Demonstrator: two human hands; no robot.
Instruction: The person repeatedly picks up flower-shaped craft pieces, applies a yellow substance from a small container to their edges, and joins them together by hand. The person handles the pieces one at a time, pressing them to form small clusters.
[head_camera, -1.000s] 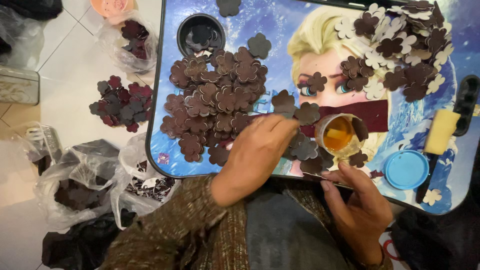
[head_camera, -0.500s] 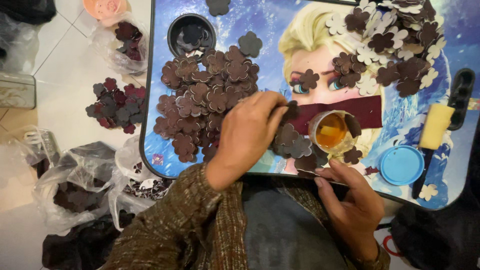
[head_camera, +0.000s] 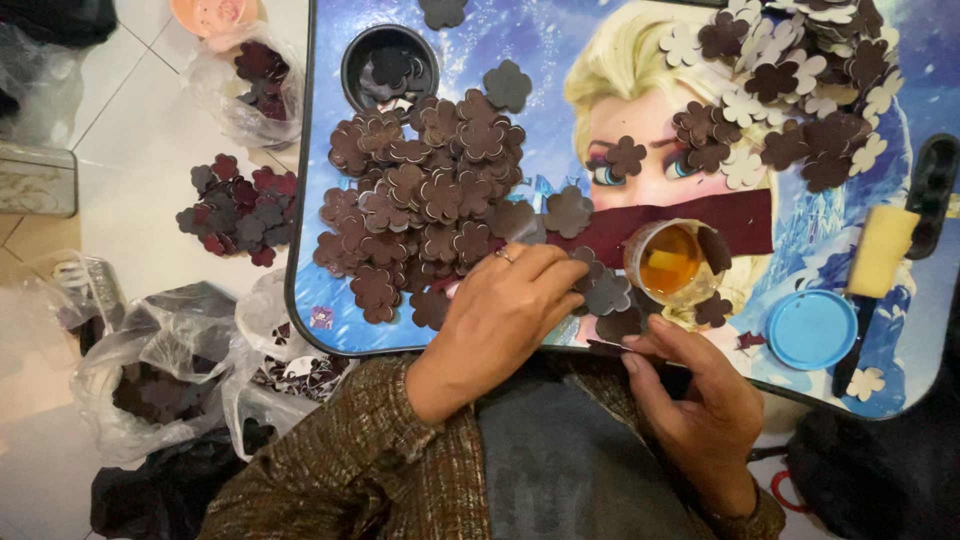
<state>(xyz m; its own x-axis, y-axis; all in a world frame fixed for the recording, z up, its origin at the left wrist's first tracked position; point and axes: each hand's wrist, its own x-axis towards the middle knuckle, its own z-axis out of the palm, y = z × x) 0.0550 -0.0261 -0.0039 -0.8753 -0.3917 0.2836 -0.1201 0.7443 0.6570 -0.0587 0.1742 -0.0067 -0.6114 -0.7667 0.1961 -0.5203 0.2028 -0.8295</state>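
Observation:
My left hand (head_camera: 505, 310) rests palm down on the near edge of a heap of dark brown flower-shaped cutouts (head_camera: 425, 195), its fingertips touching a few loose ones (head_camera: 600, 293). Fingers are together; what they pinch is hidden. My right hand (head_camera: 700, 400) sits at the tray's near edge, thumb and fingers pinching a dark flower cutout (head_camera: 612, 345). A small open cup of amber glue (head_camera: 672, 262) stands just beyond both hands, on a maroon strip (head_camera: 745, 222).
The blue picture tray (head_camera: 310, 180) also carries a black bowl (head_camera: 388, 65), a second pile of brown and cream flowers (head_camera: 800, 90), a blue lid (head_camera: 810, 328) and a yellow sponge (head_camera: 880, 250). Plastic bags of cutouts (head_camera: 150, 385) and loose flowers (head_camera: 235, 208) lie on the floor at left.
My left hand slid from the loose flowers by the cup to the heap's near edge. The view shifted slightly. My right hand stayed at the tray edge.

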